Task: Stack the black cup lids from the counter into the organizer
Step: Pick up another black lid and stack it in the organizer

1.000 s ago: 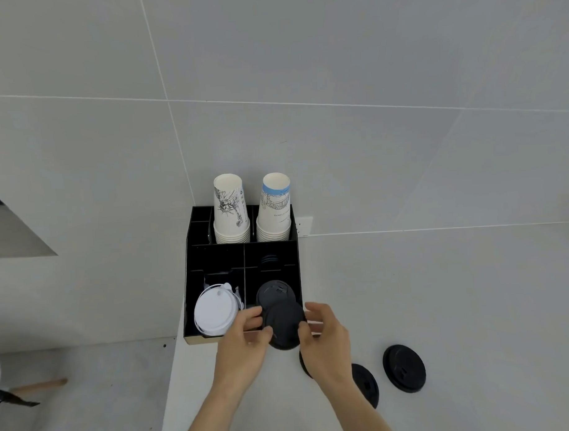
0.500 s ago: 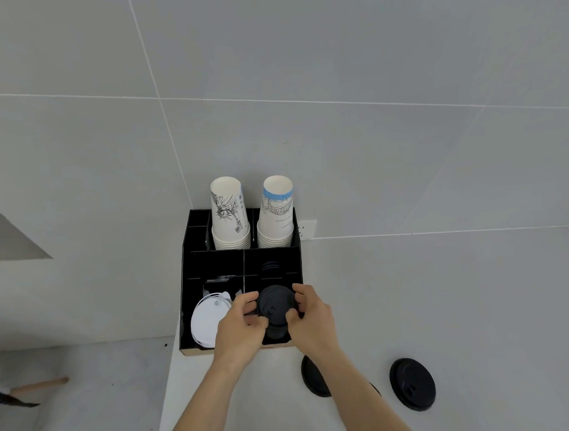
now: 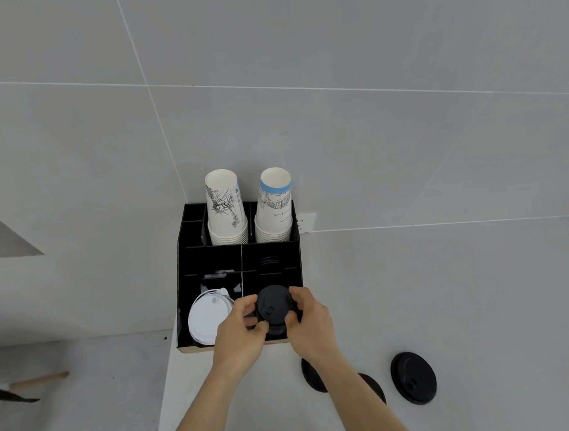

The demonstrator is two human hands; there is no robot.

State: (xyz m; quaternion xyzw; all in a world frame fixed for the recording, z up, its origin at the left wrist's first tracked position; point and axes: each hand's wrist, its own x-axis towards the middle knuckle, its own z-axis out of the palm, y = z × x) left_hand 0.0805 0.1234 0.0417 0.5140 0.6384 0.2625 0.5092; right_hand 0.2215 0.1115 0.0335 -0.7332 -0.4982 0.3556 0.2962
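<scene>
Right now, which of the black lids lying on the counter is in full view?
The rightmost black lid. It lies alone on the counter, nothing covering it. The other two lids are partly hidden behind the right forearm.

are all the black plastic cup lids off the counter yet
No, round black plastic cup lids lie on the white counter beside the right hand.

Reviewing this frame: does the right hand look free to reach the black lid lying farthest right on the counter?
Probably not yet. The right hand and left hand both grip the black lid over the organizer. Once released, the rightmost lid lies unobstructed.
</scene>
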